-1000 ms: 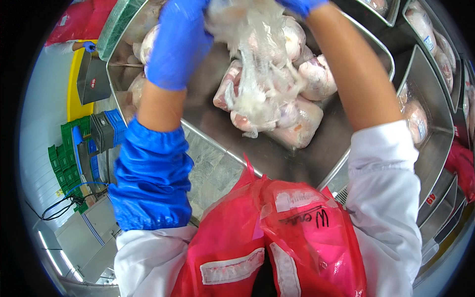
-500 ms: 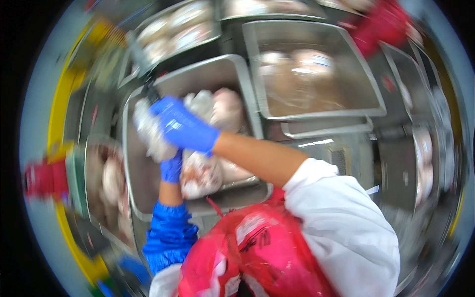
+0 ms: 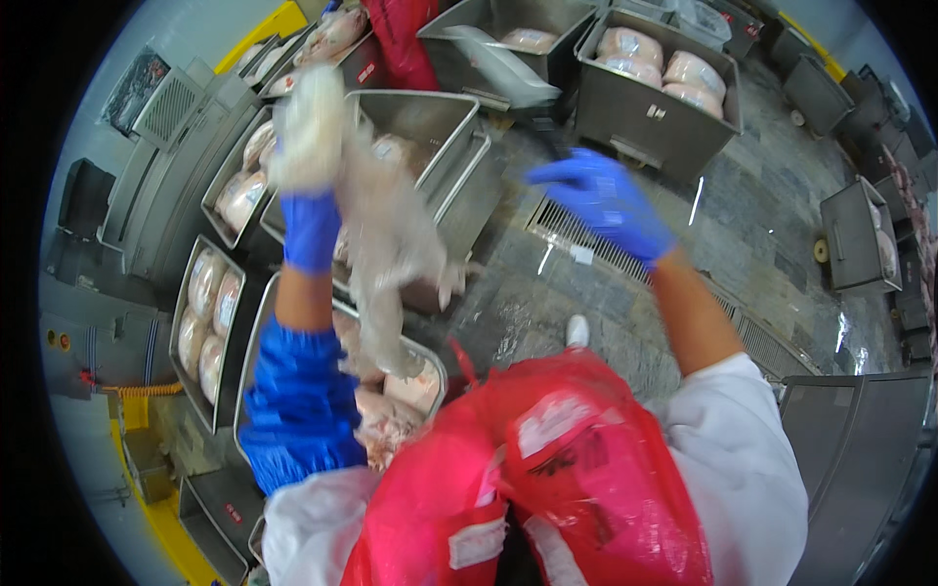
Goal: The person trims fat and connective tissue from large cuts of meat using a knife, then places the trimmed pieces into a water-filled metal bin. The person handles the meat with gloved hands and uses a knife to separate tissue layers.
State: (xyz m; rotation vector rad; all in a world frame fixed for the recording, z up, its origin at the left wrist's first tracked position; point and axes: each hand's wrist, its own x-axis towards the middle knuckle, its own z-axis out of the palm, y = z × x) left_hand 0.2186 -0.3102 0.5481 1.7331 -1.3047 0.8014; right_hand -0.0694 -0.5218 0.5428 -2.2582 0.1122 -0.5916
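Note:
Raised at the left, my left hand (image 3: 311, 234) in a blue glove is closed around a whitish clear plastic bag (image 3: 376, 234). Its bunched part stands above the fist, and the rest hangs loose to the right. My right hand (image 3: 611, 205), also gloved in blue, grips a broad-bladed knife (image 3: 508, 73) by its black handle, which is blurred by motion. The blade points up and left, apart from the bag. Below my left forearm stands a metal tub (image 3: 439, 371) with pale pink pieces of meat (image 3: 415, 383), partly hidden by the bag and my arm.
Other metal tubs hold film-wrapped pale meat: a large tub (image 3: 655, 132) at the far right and a narrow tub (image 3: 186, 342) at left. A drain grate (image 3: 586, 239) crosses the tiled floor. Someone in a red apron (image 3: 401, 44) stands beyond; a grey cabinet (image 3: 860, 420) is at right.
My hands have parted: the left lifted the bag up out of the tub, the right swung right with the knife. The view has turned right, showing more floor.

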